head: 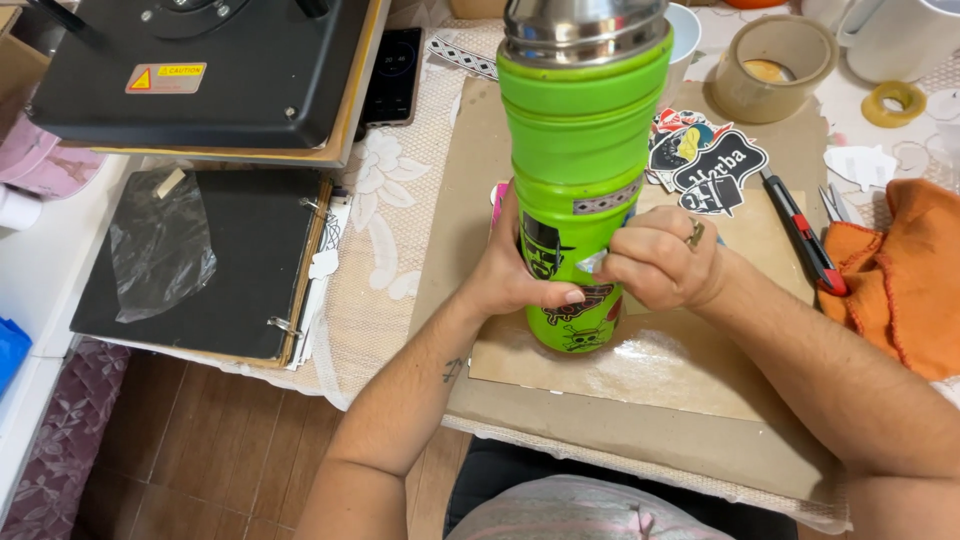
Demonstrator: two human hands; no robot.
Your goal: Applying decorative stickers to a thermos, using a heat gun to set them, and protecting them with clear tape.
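The left hand [515,275] is closed around the lower body of a green insulated flask [580,170], thumb laid across its front. The right hand [655,262] is clenched, fingertips pinched on a small silvery sticker piece [592,263] pressed against the flask wall. The flask is stood upright on a brown cardboard sheet [640,370] at table centre; several stickers are already seen on it. Its steel cap is cut off by the top edge, and its far side is hidden.

At 1 o'clock from the flask, a pile of loose stickers [705,160] is noted; further out, a tape roll [775,65]. At 3 o'clock, a red-and-black utility knife [805,235] and an orange cloth [915,275] are recorded. At 9 o'clock lies a black binder [195,265]; at 11 o'clock, a heat press [200,70] and a phone [393,75].
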